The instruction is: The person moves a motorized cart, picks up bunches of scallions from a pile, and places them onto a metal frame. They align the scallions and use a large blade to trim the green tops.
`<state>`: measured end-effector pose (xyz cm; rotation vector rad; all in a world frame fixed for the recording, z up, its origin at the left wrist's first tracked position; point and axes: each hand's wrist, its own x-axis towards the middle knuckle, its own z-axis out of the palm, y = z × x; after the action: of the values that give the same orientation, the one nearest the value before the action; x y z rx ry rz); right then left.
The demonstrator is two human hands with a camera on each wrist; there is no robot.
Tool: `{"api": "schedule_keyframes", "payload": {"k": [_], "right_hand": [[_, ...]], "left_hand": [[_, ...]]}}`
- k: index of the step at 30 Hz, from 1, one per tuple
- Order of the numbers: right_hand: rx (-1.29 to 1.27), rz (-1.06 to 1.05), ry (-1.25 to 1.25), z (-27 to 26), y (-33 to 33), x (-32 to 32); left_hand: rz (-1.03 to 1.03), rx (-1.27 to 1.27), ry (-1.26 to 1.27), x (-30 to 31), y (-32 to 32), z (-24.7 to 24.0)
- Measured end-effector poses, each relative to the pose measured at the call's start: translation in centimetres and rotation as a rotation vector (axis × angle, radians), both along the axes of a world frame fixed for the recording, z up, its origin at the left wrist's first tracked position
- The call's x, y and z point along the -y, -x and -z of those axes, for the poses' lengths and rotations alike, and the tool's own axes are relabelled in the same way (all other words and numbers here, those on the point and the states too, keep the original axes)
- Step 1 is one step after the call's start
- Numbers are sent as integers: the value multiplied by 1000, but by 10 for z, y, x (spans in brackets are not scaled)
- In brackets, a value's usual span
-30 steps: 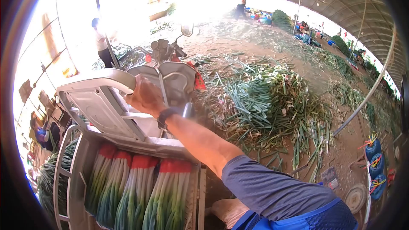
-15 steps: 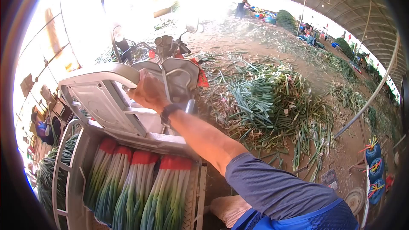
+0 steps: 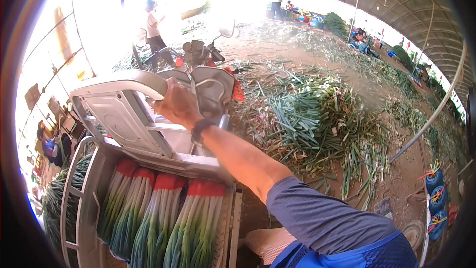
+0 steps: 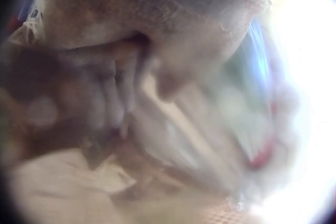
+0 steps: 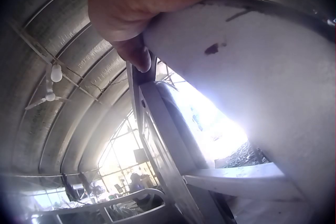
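Observation:
My right hand, with a dark band at the wrist, grips the top rail of a grey metal seat backrest on a cargo tricycle. In the right wrist view the thumb hooks under the pale rail. Below the backrest, several bundles of green onions with red wraps at their white ends lie side by side in the cargo bed. The left hand appears only in the left wrist view, badly blurred; I cannot tell whether its fingers hold anything.
Handlebars and mirrors stand beyond the backrest. Loose green onions pile up on the dirt floor to the right. A slanted pole and blue twine rolls are farther right. A person stands at the back left.
The view has shifted slightly, while my right hand keeps its grip on the rail. The person at the back left passes behind the mirror and shows again nearer the handlebars.

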<state>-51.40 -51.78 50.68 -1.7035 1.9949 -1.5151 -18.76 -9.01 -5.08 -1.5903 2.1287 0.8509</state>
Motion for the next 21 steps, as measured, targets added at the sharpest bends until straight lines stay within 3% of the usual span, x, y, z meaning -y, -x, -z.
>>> {"api": "schedule_keyframes", "payload": {"k": [21], "right_hand": [[25,-18,-26,-5,-2,-4]], "left_hand": [[58,68,-2,-4,-2,4]]}}
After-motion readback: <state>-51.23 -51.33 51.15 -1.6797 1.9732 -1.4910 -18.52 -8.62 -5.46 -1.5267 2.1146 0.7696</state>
